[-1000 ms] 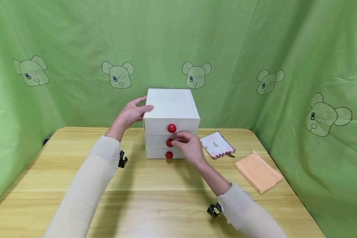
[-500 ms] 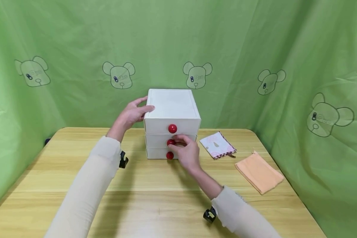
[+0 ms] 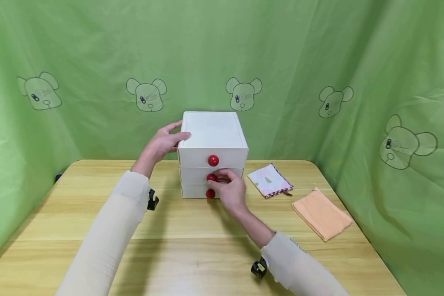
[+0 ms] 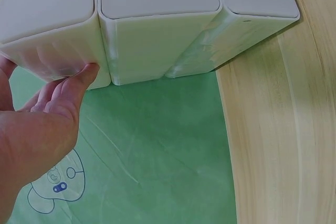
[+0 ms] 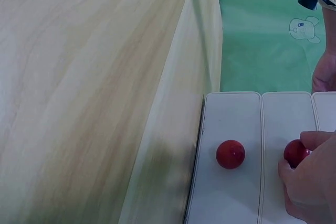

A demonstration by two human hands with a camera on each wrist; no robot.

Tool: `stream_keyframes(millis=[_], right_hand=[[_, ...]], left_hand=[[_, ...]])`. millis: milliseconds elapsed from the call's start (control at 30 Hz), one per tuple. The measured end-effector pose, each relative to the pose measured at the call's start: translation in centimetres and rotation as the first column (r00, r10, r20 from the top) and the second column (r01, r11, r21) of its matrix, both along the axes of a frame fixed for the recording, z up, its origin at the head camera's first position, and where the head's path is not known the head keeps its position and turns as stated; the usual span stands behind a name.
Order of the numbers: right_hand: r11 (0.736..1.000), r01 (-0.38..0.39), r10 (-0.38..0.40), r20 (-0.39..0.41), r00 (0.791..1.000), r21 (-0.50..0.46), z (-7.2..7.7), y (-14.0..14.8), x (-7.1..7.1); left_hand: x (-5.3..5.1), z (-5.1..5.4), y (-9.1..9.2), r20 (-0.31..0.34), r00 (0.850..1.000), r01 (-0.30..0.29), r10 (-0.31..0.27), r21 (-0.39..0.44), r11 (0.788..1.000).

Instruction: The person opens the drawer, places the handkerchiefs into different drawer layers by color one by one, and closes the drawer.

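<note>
A white three-drawer cabinet [image 3: 212, 129] stands at the back of the table, each drawer front bearing a round red knob. My left hand [image 3: 163, 142] rests on its upper left edge. The thumb lies on the top panel while the other fingers press against the side, as the left wrist view [image 4: 47, 108] shows from below. With thumb and fingertips, my right hand [image 3: 233, 191] pinches the middle knob [image 5: 295, 153]. Above it is the top knob [image 3: 213, 160]; the bottom knob [image 5: 230, 154] is untouched. All drawers look closed.
Right of the cabinet, a white patterned cloth pad [image 3: 269, 181] with a checked edge lies on the wooden table [image 3: 196, 263]. A folded orange cloth [image 3: 322, 213] lies nearer the right edge. Green curtain [image 3: 196, 45] surrounds the back and sides.
My right hand has shifted slightly down and left, its fingers settling around the middle knob. The left hand and the cabinet have stayed in place.
</note>
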State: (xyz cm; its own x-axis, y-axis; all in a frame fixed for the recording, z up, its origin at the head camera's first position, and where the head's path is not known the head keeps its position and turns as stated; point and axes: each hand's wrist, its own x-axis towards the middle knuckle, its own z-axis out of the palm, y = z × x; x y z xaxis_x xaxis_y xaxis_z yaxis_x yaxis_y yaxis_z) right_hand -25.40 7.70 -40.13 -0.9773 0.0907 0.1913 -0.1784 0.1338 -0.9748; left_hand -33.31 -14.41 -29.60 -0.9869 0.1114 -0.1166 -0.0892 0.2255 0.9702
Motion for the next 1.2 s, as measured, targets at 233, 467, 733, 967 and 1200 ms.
stream_keyframes(millis=[233, 467, 733, 967, 1200], right_hand=[[1.0, 0.005, -0.005, 0.028, 1.0, 0.001, 0.3, 0.0, 0.4], [1.0, -0.004, 0.003, 0.021, 1.0, 0.015, 0.2, 0.2, 0.9], [0.999, -0.043, 0.043, 0.055, 0.998, 0.001, 0.2, 0.6, 2.0], [0.998, -0.061, 0.058, 0.083, 0.995, 0.032, 0.4, 1.0, 3.4], [0.994, -0.076, 0.069, 0.083, 0.994, 0.077, 0.3, 1.5, 4.9]], left_hand=[[0.1, -0.1, 0.1, 0.005, 1.0, 0.002, -0.002, 0.007, 1.0], [0.1, -0.1, 0.1, -0.004, 1.0, -0.009, 0.009, 0.003, 1.0], [0.1, 0.0, 0.0, 0.003, 1.0, -0.005, 0.005, 0.004, 1.0], [0.0, -0.1, -0.1, -0.002, 1.0, -0.003, 0.003, -0.003, 1.0], [-0.1, -0.1, -0.1, -0.009, 1.0, -0.002, 0.002, -0.009, 1.0]])
